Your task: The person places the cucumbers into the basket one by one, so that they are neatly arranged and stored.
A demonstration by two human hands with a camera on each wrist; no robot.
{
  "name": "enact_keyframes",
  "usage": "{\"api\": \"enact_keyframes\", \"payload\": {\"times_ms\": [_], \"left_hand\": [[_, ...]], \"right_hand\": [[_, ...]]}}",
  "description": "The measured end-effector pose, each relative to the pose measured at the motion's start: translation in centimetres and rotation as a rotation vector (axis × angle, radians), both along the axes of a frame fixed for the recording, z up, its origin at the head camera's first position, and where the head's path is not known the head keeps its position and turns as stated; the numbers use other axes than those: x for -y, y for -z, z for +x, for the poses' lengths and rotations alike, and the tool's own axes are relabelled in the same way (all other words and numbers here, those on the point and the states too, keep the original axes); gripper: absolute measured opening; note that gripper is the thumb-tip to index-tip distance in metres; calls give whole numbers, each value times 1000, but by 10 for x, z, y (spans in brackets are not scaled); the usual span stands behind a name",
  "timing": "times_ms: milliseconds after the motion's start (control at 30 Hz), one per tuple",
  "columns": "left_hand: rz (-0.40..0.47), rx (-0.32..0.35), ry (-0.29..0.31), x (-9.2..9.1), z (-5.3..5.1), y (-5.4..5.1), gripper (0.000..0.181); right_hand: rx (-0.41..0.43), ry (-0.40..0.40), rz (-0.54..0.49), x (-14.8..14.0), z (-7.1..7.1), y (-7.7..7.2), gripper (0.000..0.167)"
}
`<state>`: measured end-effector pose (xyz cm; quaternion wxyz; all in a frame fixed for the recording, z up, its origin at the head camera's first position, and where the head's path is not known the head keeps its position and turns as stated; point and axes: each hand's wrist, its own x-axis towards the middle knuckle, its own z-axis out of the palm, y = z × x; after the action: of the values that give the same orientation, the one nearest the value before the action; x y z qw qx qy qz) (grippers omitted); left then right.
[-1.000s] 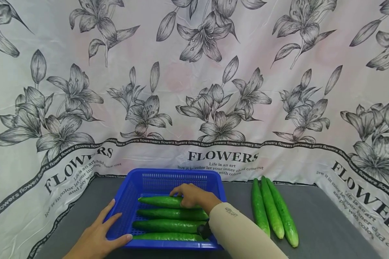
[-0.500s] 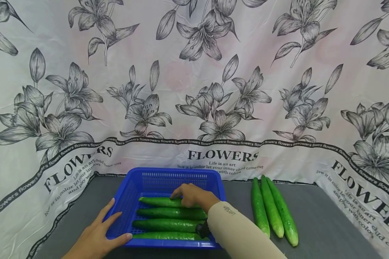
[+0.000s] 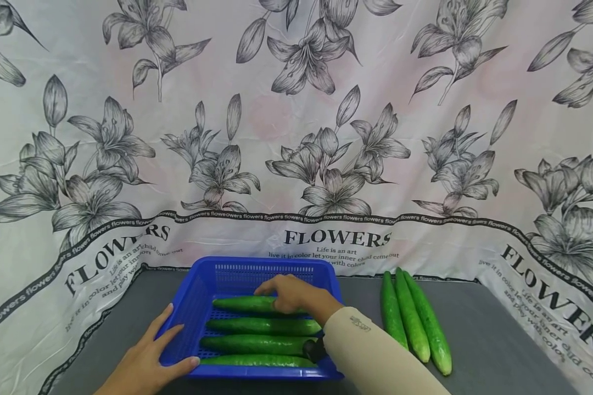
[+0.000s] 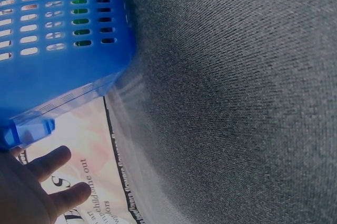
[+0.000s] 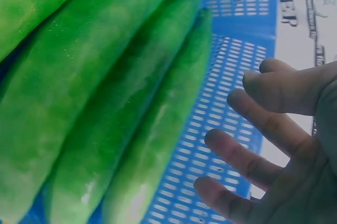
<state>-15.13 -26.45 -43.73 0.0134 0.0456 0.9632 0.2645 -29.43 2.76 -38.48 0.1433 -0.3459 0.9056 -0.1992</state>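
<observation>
Several green cucumbers (image 3: 264, 345) lie side by side, crosswise, in a blue plastic basket (image 3: 264, 263). My right hand (image 3: 291, 294) is over the farthest cucumber (image 3: 242, 303) in the head view and hides its right part. In the right wrist view the fingers of this hand (image 5: 279, 145) are spread and lightly bent, apart from the cucumbers and in front of the slotted basket wall. Fingers spread, my left hand (image 3: 145, 356) rests at the basket's near left corner, its thumb by the front rim. The left wrist view shows two of its fingers (image 4: 71, 197) extending past the rim.
Three more cucumbers (image 3: 415, 318) lie together on the grey tabletop (image 3: 494, 340), right of the basket. A flower-printed cloth (image 3: 336, 164) hangs behind and along both sides. A small black object (image 3: 312, 349) sits at my right wrist.
The farthest cucumber has shifted slightly toward the basket's back wall, and my right hand has moved slightly back with it. My left hand keeps its place at the basket.
</observation>
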Motion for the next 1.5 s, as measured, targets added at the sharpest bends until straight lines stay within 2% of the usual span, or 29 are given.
{"api": "enact_keyframes", "payload": {"times_ms": [300,533,733,900,1300,1500], "left_hand": [[-1,10,15,1,-1,1,77],[2,25,15,2,-3,-1,79],[-7,4,12,3,-3,0,77],[-6,2,16,3,-4,0,77],[-1,11,22,4,-4,-1,77],[9,6,23,3,-3,-1,76]], "right_hand": [[-7,-24,-54,-18,13,-23,44],[-56,-47,-80,-34,24,-46,45],[-93,-69,-123,-49,39,-63,48],[-89,-59,-168,-66,52,-70,50],[-230,-43,-348,-110,85,-84,48],[-272,-15,-434,-133,101,-90,48]]}}
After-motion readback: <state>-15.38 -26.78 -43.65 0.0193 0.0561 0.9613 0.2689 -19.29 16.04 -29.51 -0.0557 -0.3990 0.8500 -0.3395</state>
